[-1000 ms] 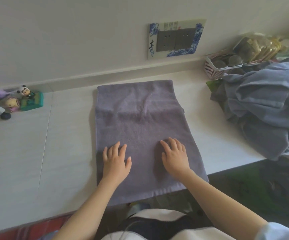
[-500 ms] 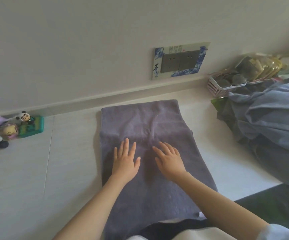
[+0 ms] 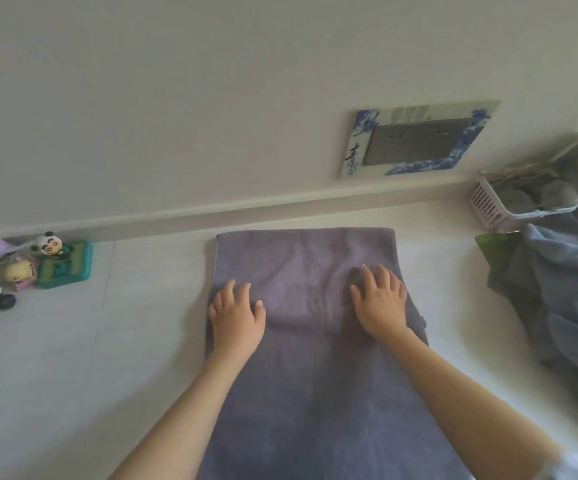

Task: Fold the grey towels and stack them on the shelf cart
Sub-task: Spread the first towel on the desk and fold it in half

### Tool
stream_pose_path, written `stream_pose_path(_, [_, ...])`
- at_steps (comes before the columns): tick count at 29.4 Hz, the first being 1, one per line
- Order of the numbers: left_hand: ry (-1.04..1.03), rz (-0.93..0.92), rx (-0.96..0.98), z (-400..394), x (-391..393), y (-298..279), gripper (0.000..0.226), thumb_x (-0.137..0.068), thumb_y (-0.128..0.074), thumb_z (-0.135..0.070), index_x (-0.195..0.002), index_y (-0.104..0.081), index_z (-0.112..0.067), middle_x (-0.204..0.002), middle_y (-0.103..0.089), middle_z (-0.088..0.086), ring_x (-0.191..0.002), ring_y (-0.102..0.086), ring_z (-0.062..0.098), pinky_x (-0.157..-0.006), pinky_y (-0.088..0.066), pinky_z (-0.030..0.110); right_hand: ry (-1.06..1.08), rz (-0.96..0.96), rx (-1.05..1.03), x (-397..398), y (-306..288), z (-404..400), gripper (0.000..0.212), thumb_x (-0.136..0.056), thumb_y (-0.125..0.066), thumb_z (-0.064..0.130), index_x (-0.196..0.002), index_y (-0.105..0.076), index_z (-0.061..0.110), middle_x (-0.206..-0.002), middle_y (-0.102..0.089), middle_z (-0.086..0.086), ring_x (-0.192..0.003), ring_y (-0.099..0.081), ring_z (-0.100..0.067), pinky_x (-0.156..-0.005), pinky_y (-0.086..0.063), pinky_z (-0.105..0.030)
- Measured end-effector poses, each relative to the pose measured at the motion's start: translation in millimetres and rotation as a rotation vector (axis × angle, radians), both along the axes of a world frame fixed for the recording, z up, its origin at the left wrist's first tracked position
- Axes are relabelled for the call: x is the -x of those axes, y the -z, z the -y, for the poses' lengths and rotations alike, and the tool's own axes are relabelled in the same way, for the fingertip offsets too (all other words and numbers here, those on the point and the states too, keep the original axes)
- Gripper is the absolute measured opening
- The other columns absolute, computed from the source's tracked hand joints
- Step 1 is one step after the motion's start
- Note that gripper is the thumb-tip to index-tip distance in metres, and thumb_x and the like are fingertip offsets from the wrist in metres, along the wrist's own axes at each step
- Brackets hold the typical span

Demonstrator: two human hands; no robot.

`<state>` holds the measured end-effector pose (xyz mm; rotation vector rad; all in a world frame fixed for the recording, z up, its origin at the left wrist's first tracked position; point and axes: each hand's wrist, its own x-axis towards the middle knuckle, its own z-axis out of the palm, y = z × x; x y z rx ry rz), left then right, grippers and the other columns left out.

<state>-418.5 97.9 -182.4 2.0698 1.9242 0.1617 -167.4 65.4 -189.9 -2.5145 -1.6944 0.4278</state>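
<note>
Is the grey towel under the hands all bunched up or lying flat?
Lying flat. The grey terry towel is spread in a long strip on the white table, with small wrinkles between the left hand and right hand pressing on it.

the towel (image 3: 308,341) lay lengthwise on the surface (image 3: 72,375), its far edge near the wall (image 3: 211,98) and its near end running out of view at the bottom. the left hand (image 3: 237,315) rested flat on the towel's left edge; the right hand (image 3: 381,303) rested on it toward the right edge, the two well apart. at the far left, against the wall, stood a cluster of small toys (image 3: 38,265). a socket panel (image 3: 415,140) sat on the wall behind and right of the towel. at the right, a basket (image 3: 495,209) stood by the wall, with a heap of towels (image 3: 564,299) in front of it
</note>
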Motion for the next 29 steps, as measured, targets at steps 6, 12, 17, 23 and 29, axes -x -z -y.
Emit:
stream_pose_path(6, [-0.189, -0.007, 0.111, -63, -2, 8, 0.056, -0.095, -0.047, -0.038, -0.145, -0.034, -0.017, -0.155, -0.015, 0.022, -0.140, -0.020, 0.037, -0.111, -0.018, 0.046, 0.080, -0.035, 0.105, -35, 5, -46, 0.058, -0.096, -0.029, 0.053, -0.148, -0.017, 0.033, -0.157, -0.008, -0.010, -0.142, -0.008, -0.034, -0.113, -0.008, -0.049])
stream_pose_path(12, [-0.384, 0.128, 0.000, -114, -7, -1, 0.049, -0.088, -0.059, -0.029, -0.134, -0.049, -0.013, -0.129, -0.051, 0.021, -0.121, -0.043, 0.038, -0.099, -0.033, 0.043, 0.293, -0.176, -0.115, -47, 1, -87, 0.063, -0.089, -0.058, 0.040, -0.139, -0.038, 0.009, -0.131, -0.042, -0.021, -0.121, -0.035, -0.037, -0.104, -0.025, -0.039])
stream_pose_path(17, [-0.679, 0.625, 0.035, -140, -6, -14, 0.024, -0.086, -0.064, -0.026, -0.093, -0.058, -0.004, -0.091, -0.062, 0.017, -0.091, -0.064, 0.032, -0.076, -0.046, 0.036, 0.670, -0.635, -0.291, -60, -8, -104, 0.046, -0.083, -0.069, 0.032, -0.119, -0.055, 0.008, -0.112, -0.061, -0.011, -0.106, -0.056, -0.026, -0.086, -0.040, -0.029])
stream_pose_path(23, [-0.864, 0.972, 0.509, -164, 5, -14, 0.051, -0.077, -0.076, -0.039, -0.109, -0.064, -0.001, -0.110, -0.068, 0.008, -0.095, -0.065, 0.025, -0.088, -0.053, 0.035, 0.739, -0.736, -0.037, -77, -18, -120, 0.046, -0.080, -0.066, 0.051, -0.066, -0.057, 0.009, -0.062, -0.056, -0.007, -0.068, -0.056, -0.025, -0.067, -0.044, -0.031])
stream_pose_path(29, [-0.822, 1.421, 0.404, -170, 11, -32, 0.020, -0.091, -0.062, -0.025, -0.095, -0.064, -0.006, -0.088, -0.073, 0.008, -0.089, -0.067, 0.025, -0.081, -0.055, 0.037, 0.755, -1.435, -0.184, -101, -31, -129, 0.021, -0.086, -0.063, 0.031, -0.086, -0.062, 0.011, -0.072, -0.066, -0.003, -0.074, -0.060, -0.017, -0.077, -0.049, -0.030])
